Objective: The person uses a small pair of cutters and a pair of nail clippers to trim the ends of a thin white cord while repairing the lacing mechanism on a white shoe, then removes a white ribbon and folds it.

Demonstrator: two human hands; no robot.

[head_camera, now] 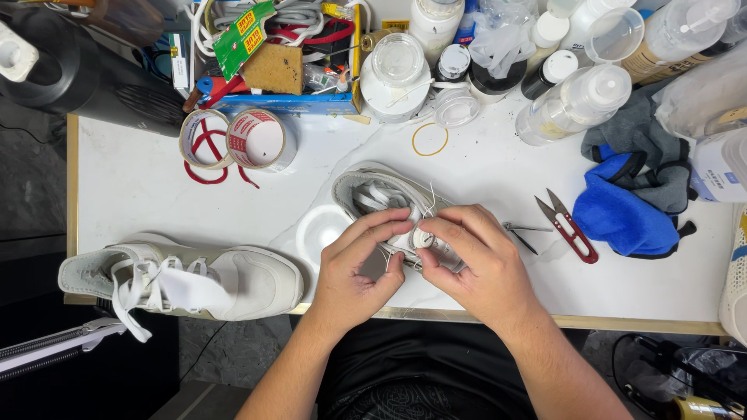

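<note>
Up close, pale grey-white sneaker [373, 190], laces loose, between left hand [354, 268] and right hand [475, 260].

Left hand [359, 268], right hand [475, 260], fingertips pinched together, forearms converging

Both forearms are bare, with no sleeves, watch, bracelet or rings in sight. The left hand [354, 268] and the right hand [475, 260] wear no gloves, and the fingernails are short and plain. Below the forearms, toward the bottom edge, dark black clothing shows, with a faint patterned print near its lower part.
</note>
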